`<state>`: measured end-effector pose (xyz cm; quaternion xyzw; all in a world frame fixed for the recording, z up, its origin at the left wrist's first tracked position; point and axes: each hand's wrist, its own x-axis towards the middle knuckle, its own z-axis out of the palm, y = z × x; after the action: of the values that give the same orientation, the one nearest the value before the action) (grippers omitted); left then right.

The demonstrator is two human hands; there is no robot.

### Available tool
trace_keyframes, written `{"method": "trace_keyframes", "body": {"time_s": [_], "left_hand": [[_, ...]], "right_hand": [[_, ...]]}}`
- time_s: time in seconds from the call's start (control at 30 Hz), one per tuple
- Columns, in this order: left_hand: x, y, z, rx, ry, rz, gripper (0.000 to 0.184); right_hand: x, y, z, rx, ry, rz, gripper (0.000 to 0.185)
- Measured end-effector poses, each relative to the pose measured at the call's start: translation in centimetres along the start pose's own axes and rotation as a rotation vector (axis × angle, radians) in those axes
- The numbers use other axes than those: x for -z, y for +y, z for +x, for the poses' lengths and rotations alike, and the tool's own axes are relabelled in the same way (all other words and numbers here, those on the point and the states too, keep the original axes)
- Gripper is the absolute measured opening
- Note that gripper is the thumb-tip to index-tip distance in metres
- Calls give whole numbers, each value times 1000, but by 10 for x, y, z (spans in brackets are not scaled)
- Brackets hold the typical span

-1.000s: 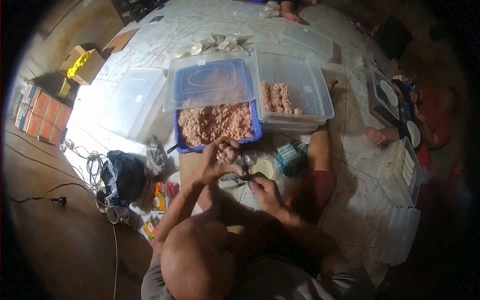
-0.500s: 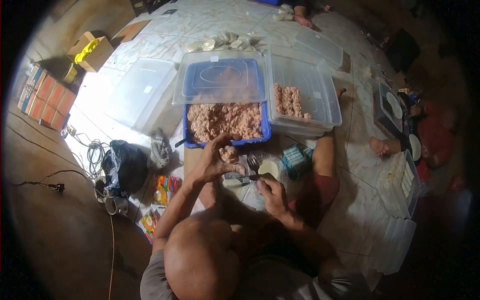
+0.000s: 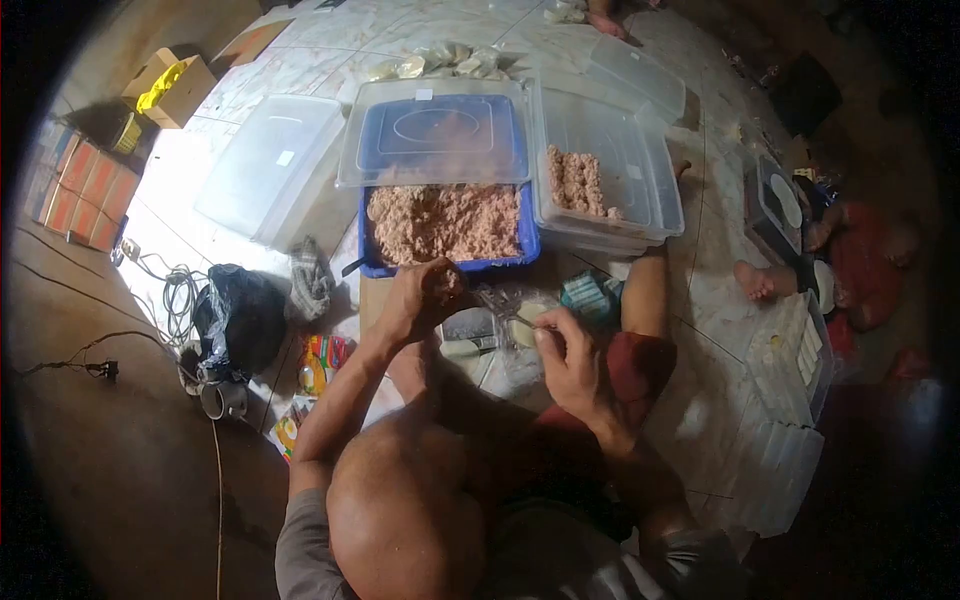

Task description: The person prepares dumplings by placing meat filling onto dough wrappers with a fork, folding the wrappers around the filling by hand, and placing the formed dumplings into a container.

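My left hand [image 3: 418, 300] is curled around a lump of pinkish minced mixture [image 3: 453, 285], just in front of the blue tub [image 3: 450, 268]. In my right hand [image 3: 575, 360] is a metal spoon [image 3: 510, 312], its handle between thumb and fingers. The spoon's bowl end points left, close to the lump; whether they touch I cannot tell. More of the crumbly mixture [image 3: 450, 222] fills the front of the tub, partly under a clear lid [image 3: 355, 150]. Below my hands lie a knife with a pale handle [image 3: 462, 348] and a pale round item [image 3: 525, 328].
A clear container [image 3: 650, 215] at the right holds shaped rows of mixture [image 3: 575, 185]. Clear bins [image 3: 265, 175] stand at the left, near a black bag [image 3: 240, 320], a metal mug [image 3: 222, 400] and cables. Another person's foot [image 3: 755, 280] shows at right.
My right hand has moved right and up, and the spoon has swung to point left toward my left hand. My left hand has lifted slightly and closed more around the lump.
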<state>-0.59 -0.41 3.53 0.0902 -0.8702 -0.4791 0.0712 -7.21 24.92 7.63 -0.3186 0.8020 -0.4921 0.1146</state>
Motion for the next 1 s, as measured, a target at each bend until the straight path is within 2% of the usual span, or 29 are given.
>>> {"method": "trace_keyframes", "body": {"time_s": [0.1,0.17,0.2,0.23,0.33,0.4,0.43,0.5,0.53,0.57,0.63,0.67,0.7,0.77,0.8,0.83,0.9,0.97,1.0], "left_hand": [[-16,-21,4,-82,145,68,33],[-19,-21,3,-243,186,85,26],[-23,-23,5,-138,81,243,28],[-25,-26,2,-135,84,246,28],[-29,-25,-6,-35,129,155,33],[-27,-29,-9,56,-49,50,40],[-25,-31,-12,54,-58,48,40],[-18,-31,-20,-15,-144,-366,52],[-11,-11,-23,6,-100,-370,51],[-13,-8,-24,-4,-98,-371,51],[-14,-5,-24,-20,33,-448,52],[-17,-10,-23,-21,37,-468,53],[-16,-12,-19,-9,50,-469,53],[-18,-15,-18,108,-99,-536,49],[-16,-16,-14,107,-102,-534,49],[-17,-15,-12,23,-91,-384,45],[-17,-11,-6,-156,-55,-84,39],[-24,-25,1,-150,-63,-62,36],[-25,-19,1,-194,58,-41,37]], "right_hand": [[-4,-6,8,68,-30,-57,11],[-12,-4,12,127,-40,-94,11],[-17,-3,15,143,-18,-65,11],[-19,-4,16,145,-21,-63,11],[-24,-6,21,65,18,14,11],[-21,-4,36,102,179,59,12],[-23,3,43,95,185,57,12],[-35,38,53,-266,-75,513,14],[-50,65,54,-403,-92,806,5],[-74,112,49,-480,3,713,10],[-73,125,23,-687,32,766,14],[-72,147,20,-549,-28,591,12],[-63,136,23,-552,-46,589,12],[-33,65,13,-339,-25,259,11],[-22,30,17,-53,32,72,11],[-20,16,16,-58,34,68,11],[-12,-1,17,251,-61,-288,10],[1,-12,18,233,-93,-231,9],[10,-15,20,174,-89,-193,8]]}}
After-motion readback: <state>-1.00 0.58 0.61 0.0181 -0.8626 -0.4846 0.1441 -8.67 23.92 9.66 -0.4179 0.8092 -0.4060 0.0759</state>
